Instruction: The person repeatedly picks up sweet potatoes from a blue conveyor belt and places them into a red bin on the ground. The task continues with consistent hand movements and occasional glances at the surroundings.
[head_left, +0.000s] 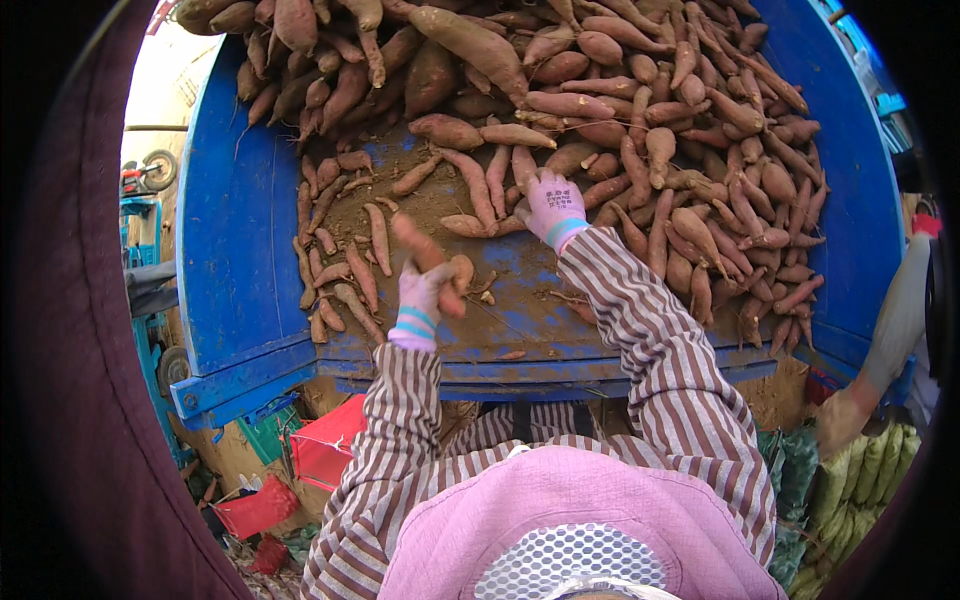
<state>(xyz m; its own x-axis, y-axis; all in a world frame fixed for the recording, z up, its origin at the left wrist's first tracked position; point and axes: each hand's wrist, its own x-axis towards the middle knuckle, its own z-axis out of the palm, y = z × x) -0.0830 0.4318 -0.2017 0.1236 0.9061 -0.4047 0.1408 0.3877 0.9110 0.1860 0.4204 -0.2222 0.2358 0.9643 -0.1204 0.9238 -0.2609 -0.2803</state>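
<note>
My left hand (421, 294), in a light purple knit glove with a blue-striped cuff, grips a reddish sweet potato (417, 241) that is blurred. A rounder, paler root (461, 274) shows beside its fingers; whether the hand holds that too is unclear. In a matching glove that bears writing, my right hand (553, 201) rests at the edge of the heap of sweet potatoes (720, 150). Its fingertips are hidden, touching or close to a sweet potato (523, 166). Smaller, thinner sweet potatoes (362, 277) lie to the left of my left hand.
Blue walls (232, 225) flank the soil-covered truck bed, with a low blue ledge (525, 371) before me. A person's arm (885, 337) hangs blurred at the right, near green net sacks (862, 472). Red bags (326, 442) and a green crate (270, 431) stand at lower left.
</note>
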